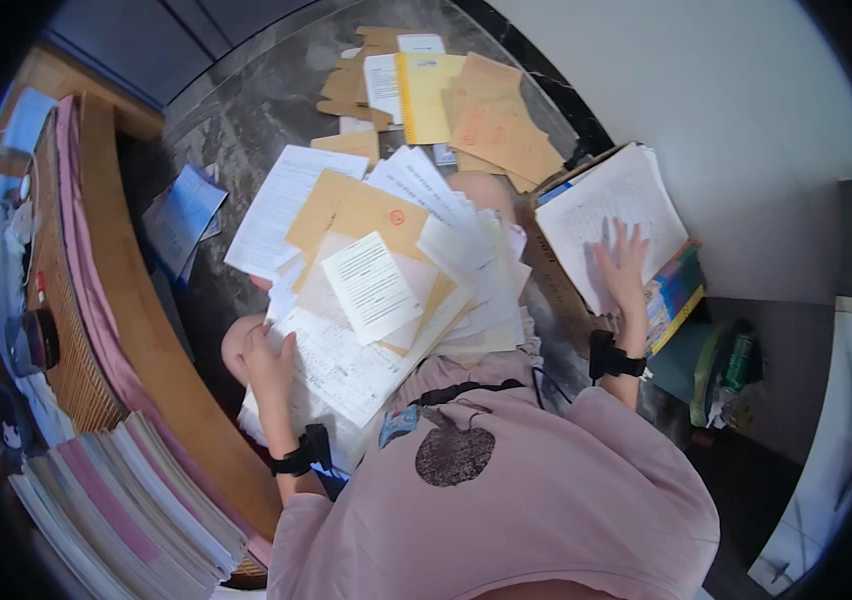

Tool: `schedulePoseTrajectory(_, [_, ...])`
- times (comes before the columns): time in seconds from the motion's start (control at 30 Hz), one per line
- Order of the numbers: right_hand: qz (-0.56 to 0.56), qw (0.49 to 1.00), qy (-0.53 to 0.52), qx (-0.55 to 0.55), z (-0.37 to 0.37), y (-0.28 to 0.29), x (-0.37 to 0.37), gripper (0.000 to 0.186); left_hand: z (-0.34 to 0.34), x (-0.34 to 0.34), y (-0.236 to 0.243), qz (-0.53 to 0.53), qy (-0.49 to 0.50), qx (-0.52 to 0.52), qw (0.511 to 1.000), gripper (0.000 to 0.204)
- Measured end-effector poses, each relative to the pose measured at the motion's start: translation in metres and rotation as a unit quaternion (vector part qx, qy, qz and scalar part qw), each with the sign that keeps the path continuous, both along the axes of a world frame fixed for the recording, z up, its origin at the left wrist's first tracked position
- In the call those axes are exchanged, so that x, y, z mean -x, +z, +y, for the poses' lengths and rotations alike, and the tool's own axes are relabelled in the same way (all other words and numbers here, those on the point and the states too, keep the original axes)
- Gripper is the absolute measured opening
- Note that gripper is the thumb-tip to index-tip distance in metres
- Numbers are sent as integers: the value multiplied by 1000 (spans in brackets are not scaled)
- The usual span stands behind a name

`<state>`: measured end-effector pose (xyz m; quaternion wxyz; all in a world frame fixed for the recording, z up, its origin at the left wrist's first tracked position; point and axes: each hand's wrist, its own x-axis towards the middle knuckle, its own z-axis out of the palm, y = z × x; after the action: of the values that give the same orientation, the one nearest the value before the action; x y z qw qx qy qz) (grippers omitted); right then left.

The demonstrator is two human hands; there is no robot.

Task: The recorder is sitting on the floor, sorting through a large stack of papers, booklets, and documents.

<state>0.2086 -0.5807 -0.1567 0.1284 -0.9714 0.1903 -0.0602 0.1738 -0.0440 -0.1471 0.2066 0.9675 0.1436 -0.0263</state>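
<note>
My right hand (624,265) lies flat with fingers spread on a stack of white papers (606,215). This stack fills a cardboard box (558,290) to my right. On my lap rests a loose heap of papers, with a small printed sheet (371,285) on top and a tan envelope (346,205) beneath it. My left hand (268,370) rests at the left edge of the heap, by a handwritten sheet (336,370). Its thumb and fingers are apart. Whether a sheet's edge lies between them is hard to see.
On the floor ahead are more tan envelopes (506,120), a yellow notebook (428,98) and torn cardboard (346,85). Blue-white booklets (186,210) lie left. A wooden bed edge (146,330) bounds the left, with a stack of books (126,500). A green can (738,362) stands right.
</note>
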Motion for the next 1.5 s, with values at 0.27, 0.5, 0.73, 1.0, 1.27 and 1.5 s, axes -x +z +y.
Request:
schedulePoseTrajectory(0.27, [220, 970, -75, -72, 34, 13, 2, 72, -11, -9, 15, -183, -40, 26, 982, 15])
schedulePoseTrajectory(0.5, [168, 982, -33, -73, 41, 18, -6, 61, -24, -2, 65, -230, 14, 90, 969, 9])
schedulePoseTrajectory(0.73, [63, 975, 175, -125, 120, 48, -22, 47, -30, 13, 131, -241, 79, 86, 963, 9])
schedulePoseTrajectory(1.0, [262, 699, 301, -594, 226, 72, -32, 42, -53, 33, 169, -516, 135, 203, 821, 23])
schedulePoseTrajectory(1.27, [240, 461, 132, -844, 241, 91, -45, 40, -76, 31, 133, -423, 70, 326, 843, 28])
schedulePoseTrajectory(1.5, [87, 631, 87, -766, 199, 92, -61, 32, -70, 24, 110, -14, -124, 392, 912, 12])
